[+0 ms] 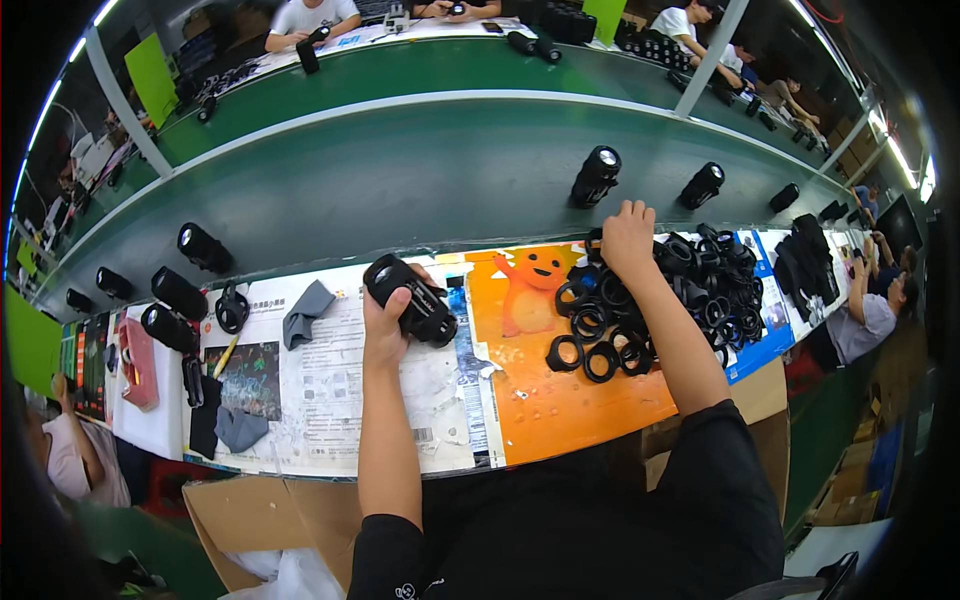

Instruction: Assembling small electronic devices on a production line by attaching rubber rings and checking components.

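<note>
My left hand point(388, 325) is wrapped round a black cylindrical speaker point(420, 308), held tilted above the white printed sheets on the bench. To its right, my right hand point(628, 240) is at the far left edge of a heap of black rings point(715, 290). Its fingers are curled downward, and whatever they hold is hidden behind the hand. Several looser black rings point(601, 361) lie nearer me on an orange sheet point(560, 420) with a cartoon figure.
Behind the bench, black speakers such as this one point(597, 177) stand along a green belt point(430, 160). Grey cloths point(308, 313), a yellow pen point(226, 356) and a pink bin point(138, 365) lie to the left. Cardboard boxes point(270, 520) sit below the front edge. Other people work around.
</note>
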The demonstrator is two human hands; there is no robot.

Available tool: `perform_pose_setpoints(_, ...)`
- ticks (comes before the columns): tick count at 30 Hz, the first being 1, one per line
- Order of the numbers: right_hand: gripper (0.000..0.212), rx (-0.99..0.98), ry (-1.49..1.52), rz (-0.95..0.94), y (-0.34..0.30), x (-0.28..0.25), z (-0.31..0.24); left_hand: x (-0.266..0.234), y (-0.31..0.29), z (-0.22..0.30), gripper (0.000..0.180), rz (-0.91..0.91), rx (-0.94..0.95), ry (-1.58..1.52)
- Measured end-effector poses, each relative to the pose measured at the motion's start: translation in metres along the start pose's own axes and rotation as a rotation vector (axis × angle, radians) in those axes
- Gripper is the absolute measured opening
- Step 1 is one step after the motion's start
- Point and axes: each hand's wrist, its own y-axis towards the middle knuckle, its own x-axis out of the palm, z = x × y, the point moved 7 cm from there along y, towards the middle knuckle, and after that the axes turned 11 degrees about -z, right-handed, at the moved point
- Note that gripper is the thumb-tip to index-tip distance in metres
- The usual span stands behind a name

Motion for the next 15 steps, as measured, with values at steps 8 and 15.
perform_pose_setpoints(8,0.024,-0.103,0.123,0.242,-0.02,-0.033,-0.006,-0.001,-0.002,-0.004,0.066,-0.019,-0.06,-0.062)
perform_pose_setpoints(15,0.018,-0.332,0.509,0.314,-0.043,-0.074,-0.073,0.01,0.001,-0.004,0.078,-0.041,-0.069,-0.037)
